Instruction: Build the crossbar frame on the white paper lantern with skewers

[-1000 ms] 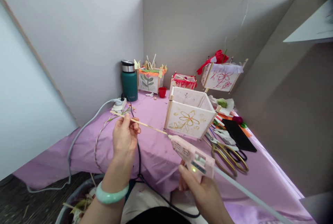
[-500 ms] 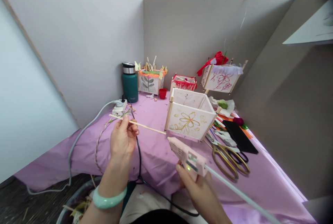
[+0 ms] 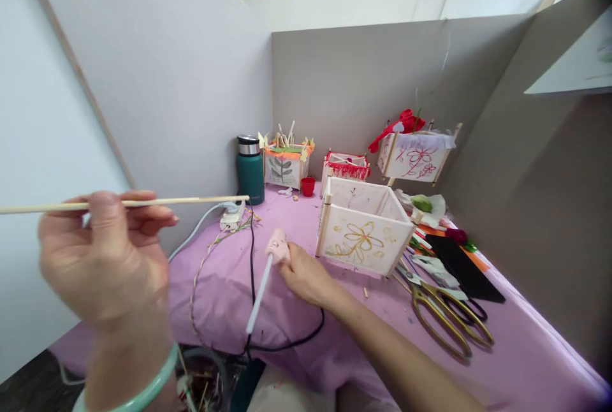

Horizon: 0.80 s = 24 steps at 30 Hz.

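Raised at the left, my left hand [image 3: 108,252] pinches a thin wooden stick [image 3: 191,201] that lies nearly level. My right hand [image 3: 306,275] grips a pink hot glue gun [image 3: 278,247] over the middle of the table; a long pale glue stick [image 3: 261,297] juts from its back end toward me. Right of the glue gun stands a white box lantern [image 3: 366,233] with wooden corner sticks and a yellow flower drawn on its front. Neither hand touches the lantern.
Gold-handled scissors [image 3: 444,316] and a black flat slab [image 3: 463,268] lie at the right. A green bottle [image 3: 250,173], a small red cup [image 3: 308,187] and other decorated boxes [image 3: 287,166] stand behind. A power strip [image 3: 232,215] and black cable [image 3: 252,252] lie left; a bin [image 3: 205,367] is below.
My left hand has moved left and up with the stick, away from the lantern. My right hand has carried the glue gun left and farther back, turning it so its rear faces me.
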### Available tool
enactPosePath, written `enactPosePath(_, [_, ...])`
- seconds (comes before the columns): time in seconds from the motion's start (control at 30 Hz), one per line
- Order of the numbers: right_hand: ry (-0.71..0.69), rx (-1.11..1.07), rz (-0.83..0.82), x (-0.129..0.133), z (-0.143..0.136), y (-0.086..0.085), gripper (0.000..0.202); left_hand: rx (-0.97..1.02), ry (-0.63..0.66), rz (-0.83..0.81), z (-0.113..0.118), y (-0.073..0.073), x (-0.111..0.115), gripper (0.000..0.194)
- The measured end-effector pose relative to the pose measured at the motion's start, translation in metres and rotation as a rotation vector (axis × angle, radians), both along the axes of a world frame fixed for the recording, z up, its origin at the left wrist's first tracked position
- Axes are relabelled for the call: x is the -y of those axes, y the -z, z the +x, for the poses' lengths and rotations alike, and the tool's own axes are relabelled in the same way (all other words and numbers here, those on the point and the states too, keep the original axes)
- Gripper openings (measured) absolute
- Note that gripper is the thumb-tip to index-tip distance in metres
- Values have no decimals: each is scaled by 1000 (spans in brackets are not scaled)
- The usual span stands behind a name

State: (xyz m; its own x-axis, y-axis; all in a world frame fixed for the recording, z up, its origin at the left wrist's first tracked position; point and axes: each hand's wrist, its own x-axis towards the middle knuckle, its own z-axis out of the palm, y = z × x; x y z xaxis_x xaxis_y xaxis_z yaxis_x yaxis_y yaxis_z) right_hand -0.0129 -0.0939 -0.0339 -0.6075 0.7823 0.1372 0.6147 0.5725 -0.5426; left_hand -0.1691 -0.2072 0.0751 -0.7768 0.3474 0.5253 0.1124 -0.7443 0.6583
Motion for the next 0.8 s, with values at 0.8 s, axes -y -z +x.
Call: enactPosePath(0.8, [91, -287, 764, 11, 135, -32, 17, -769, 681, -206, 77, -44, -154, 27])
